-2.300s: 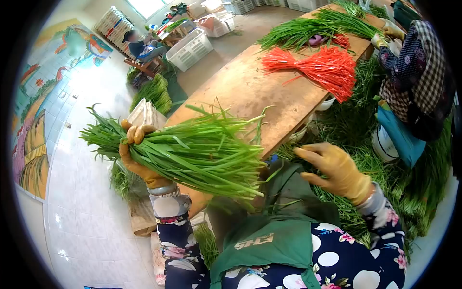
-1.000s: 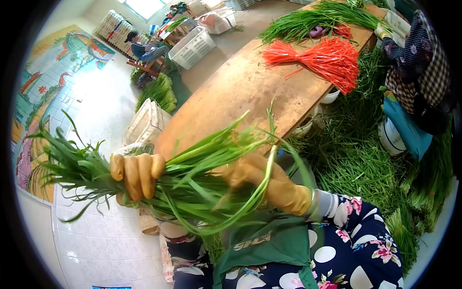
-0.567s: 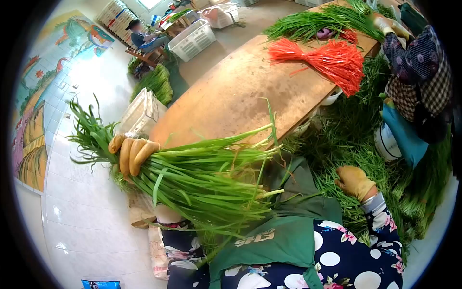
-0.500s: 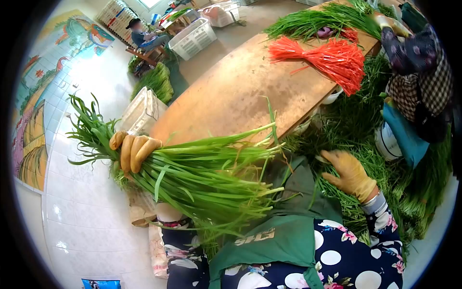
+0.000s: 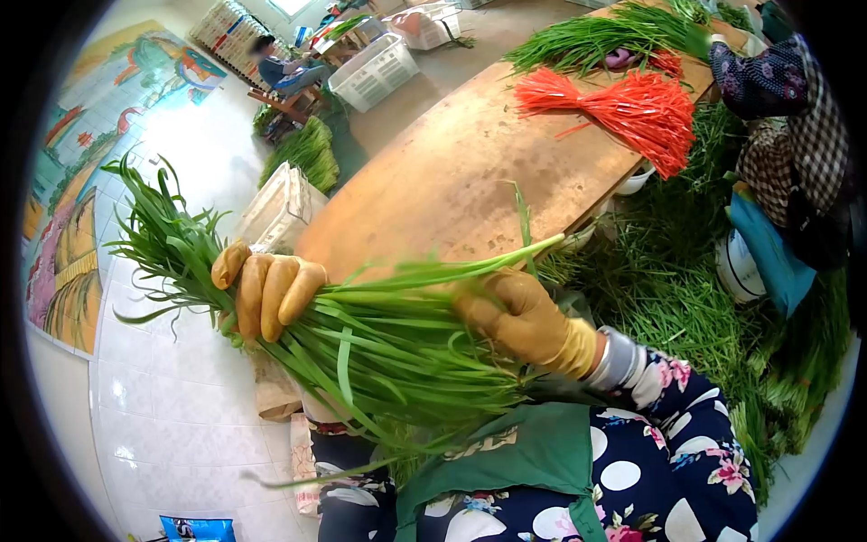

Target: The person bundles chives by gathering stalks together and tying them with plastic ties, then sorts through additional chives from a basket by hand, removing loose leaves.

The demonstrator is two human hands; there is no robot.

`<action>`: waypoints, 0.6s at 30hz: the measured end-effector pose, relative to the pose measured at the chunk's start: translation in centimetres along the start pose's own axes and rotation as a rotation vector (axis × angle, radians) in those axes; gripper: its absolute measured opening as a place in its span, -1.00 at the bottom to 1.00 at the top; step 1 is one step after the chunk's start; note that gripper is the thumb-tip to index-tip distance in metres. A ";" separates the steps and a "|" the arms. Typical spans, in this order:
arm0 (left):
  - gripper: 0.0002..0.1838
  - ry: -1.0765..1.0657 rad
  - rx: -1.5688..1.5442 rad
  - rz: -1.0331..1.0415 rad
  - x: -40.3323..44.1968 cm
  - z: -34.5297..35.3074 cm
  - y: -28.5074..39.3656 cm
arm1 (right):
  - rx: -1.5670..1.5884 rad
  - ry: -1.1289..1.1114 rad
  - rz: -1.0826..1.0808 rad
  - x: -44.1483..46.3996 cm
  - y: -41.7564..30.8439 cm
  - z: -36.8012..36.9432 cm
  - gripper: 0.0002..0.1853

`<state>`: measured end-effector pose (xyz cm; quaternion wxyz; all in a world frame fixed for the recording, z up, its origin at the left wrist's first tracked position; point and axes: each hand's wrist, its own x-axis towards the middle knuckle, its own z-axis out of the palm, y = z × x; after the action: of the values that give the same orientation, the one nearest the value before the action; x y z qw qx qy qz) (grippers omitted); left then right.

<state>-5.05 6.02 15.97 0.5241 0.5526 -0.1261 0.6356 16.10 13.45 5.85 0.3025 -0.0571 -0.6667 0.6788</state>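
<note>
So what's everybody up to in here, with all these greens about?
Someone in yellow gloves has a bunch of long greens gripped in the left hand. The right hand is at the stalk ends; its fingers are too blurred to tell whether they grip any. Red strips lie on the table, loose greens cover the floor beside it, and a co-worker is at its far end.

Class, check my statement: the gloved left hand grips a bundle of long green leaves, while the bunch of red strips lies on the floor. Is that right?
Not quite: the head view shows the bunch of red strips lying on the wooden table, not on the floor. The gloved left hand does grip a bundle of long green leaves.
</note>
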 end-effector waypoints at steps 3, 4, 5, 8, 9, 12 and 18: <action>-0.81 0.065 -0.004 -0.021 -0.4 -0.2 -0.2 | -0.123 0.119 -0.144 -1.1 1.6 0.4 -0.70; -0.79 0.073 -0.017 -0.022 -0.6 -0.5 -0.3 | -0.378 0.117 -0.295 -1.5 1.8 0.0 -0.73; -0.75 0.103 -0.011 -0.026 -0.9 -0.7 -0.4 | -0.624 0.124 -0.466 -1.8 1.5 -0.8 -0.82; -0.70 0.230 -0.035 0.017 -2.0 -1.2 0.3 | -0.941 0.116 -0.303 -4.8 2.9 -3.7 -0.80; -0.68 0.316 -0.055 0.090 -2.3 -0.9 0.3 | -1.048 0.131 -0.231 -6.2 3.8 -5.1 -0.81; -0.64 0.452 -0.095 0.210 -2.5 -0.5 0.3 | -1.342 0.039 -0.007 -12.0 6.7 -10.6 -0.84; -0.55 0.534 -0.099 0.202 -4.0 -2.6 2.2 | -1.277 -0.342 0.973 -14.5 3.8 -16.3 -0.46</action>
<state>-8.93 4.91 12.65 0.4993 0.3241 -0.0689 0.8005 34.42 20.80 -4.19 -0.2224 -0.3968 -0.8621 0.2232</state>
